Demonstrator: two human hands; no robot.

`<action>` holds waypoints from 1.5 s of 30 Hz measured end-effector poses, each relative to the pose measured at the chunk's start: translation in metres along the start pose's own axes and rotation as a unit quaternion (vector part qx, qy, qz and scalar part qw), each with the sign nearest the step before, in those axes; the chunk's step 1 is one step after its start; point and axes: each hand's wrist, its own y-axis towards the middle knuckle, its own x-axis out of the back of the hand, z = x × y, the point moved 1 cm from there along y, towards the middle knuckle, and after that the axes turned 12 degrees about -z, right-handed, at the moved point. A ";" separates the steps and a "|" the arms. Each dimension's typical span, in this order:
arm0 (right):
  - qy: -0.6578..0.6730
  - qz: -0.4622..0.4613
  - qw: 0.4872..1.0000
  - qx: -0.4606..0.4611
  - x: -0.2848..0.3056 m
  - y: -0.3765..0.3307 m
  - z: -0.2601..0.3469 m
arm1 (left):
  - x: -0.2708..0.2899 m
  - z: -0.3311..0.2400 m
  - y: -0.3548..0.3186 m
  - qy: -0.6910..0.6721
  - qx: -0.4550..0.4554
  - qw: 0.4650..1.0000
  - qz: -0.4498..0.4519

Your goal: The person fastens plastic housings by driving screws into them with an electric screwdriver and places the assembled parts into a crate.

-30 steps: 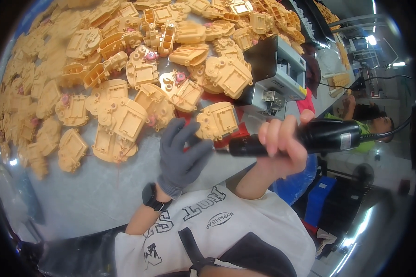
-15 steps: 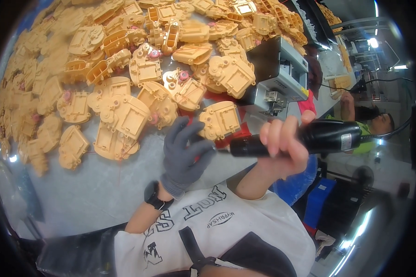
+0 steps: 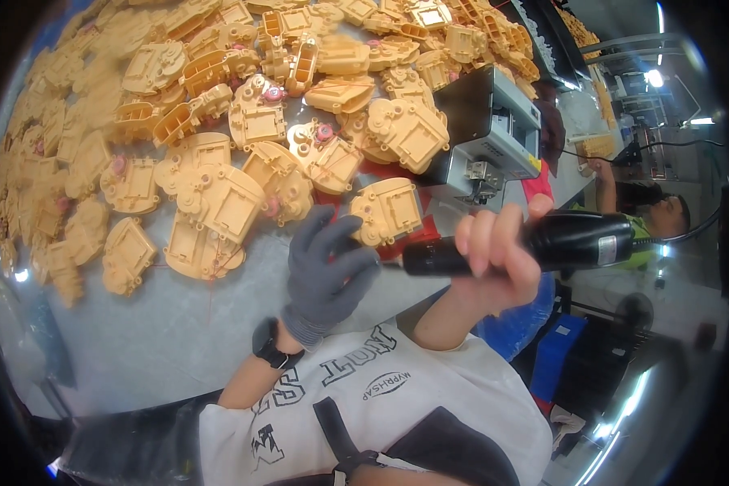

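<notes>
My right hand point(image 3: 498, 255) is bare and wrapped round a black electric screwdriver point(image 3: 575, 240), held level with its tip to the left. My left hand point(image 3: 328, 271), in a grey glove with a watch at the wrist, is curled with its fingers drawn together at the screwdriver's tip. Whatever those fingers hold is hidden. Just beyond them a tan plastic housing point(image 3: 389, 212) sits upright over a red piece point(image 3: 424, 233), close to my left fingertips; whether they touch it I cannot tell.
A large heap of tan plastic housings point(image 3: 219, 190), some with small pink parts, covers the grey table point(image 3: 202, 324) at the far side and left. A black and grey boxy machine point(image 3: 494, 138) stands right of the housing. Another person point(image 3: 652, 231) works at the far right.
Both hands and the screwdriver stay nearly in place. The view has shifted very slightly. At the far right, the other person's hand has moved a little.
</notes>
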 end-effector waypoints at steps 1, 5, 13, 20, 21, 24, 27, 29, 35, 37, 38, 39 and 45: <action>0.001 0.001 1.000 -0.001 0.000 0.000 0.000 | 0.000 0.000 0.000 0.000 0.000 1.000 0.000; -0.003 0.003 1.000 -0.011 0.000 -0.001 0.001 | -0.002 -0.001 0.000 -0.014 0.003 1.000 0.011; -0.043 0.075 0.996 -0.002 0.006 0.002 0.003 | -0.002 -0.001 -0.001 -0.015 0.007 1.000 0.013; -0.036 0.064 0.997 -0.001 0.006 0.001 0.003 | 0.000 -0.002 0.001 -0.014 0.001 1.000 0.017; -0.021 0.030 0.999 -0.003 0.004 -0.001 0.004 | -0.001 -0.002 0.001 -0.017 0.002 1.000 0.016; -0.007 0.001 1.000 -0.007 0.005 -0.001 0.004 | -0.002 -0.001 0.000 -0.023 0.005 1.000 0.014; -0.007 0.004 1.000 -0.009 0.005 -0.002 0.004 | 0.000 -0.003 0.002 -0.043 0.025 0.999 0.022; -0.006 0.004 1.000 -0.009 0.005 -0.002 0.003 | 0.000 -0.003 0.002 -0.045 0.028 0.998 0.023; 0.001 -0.010 1.000 -0.004 0.004 -0.002 0.002 | -0.001 -0.002 0.001 -0.053 0.028 0.998 0.027; -0.002 -0.007 1.000 -0.005 0.003 -0.002 0.002 | -0.001 -0.002 0.000 -0.056 0.031 0.998 0.028; -0.002 -0.007 1.000 -0.005 0.003 -0.002 0.002 | -0.001 -0.001 0.000 -0.058 0.036 0.997 0.029; -0.001 -0.008 1.000 -0.006 0.004 -0.002 0.002 | -0.002 -0.001 0.000 -0.061 0.042 0.997 0.030; -0.033 0.005 0.999 0.020 0.013 0.000 0.009 | -0.004 -0.001 -0.001 0.002 0.038 0.999 0.021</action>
